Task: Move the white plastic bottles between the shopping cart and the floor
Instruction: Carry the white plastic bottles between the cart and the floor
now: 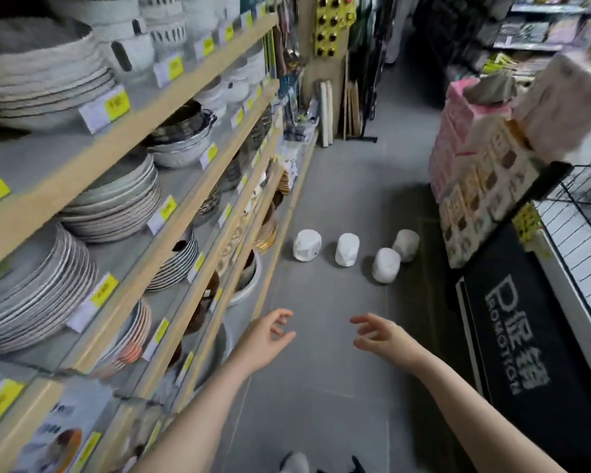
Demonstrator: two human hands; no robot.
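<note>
Several white plastic bottles stand on the grey floor ahead: one (307, 245) nearest the shelves, a second (347, 249) beside it, a third (386, 265) further right, and another (406, 245) behind that. The shopping cart (580, 233) with a black sign panel and wire basket is at the right edge. My left hand (267, 337) and my right hand (377, 334) reach forward above the floor, short of the bottles, fingers loosely spread and holding nothing.
Wooden shelves (171, 213) stacked with plates and bowls line the left side. Pink and patterned boxes (475, 172) are piled on the right beyond the cart. The grey aisle floor (338, 186) runs on past the bottles. My shoes (296, 462) show at the bottom.
</note>
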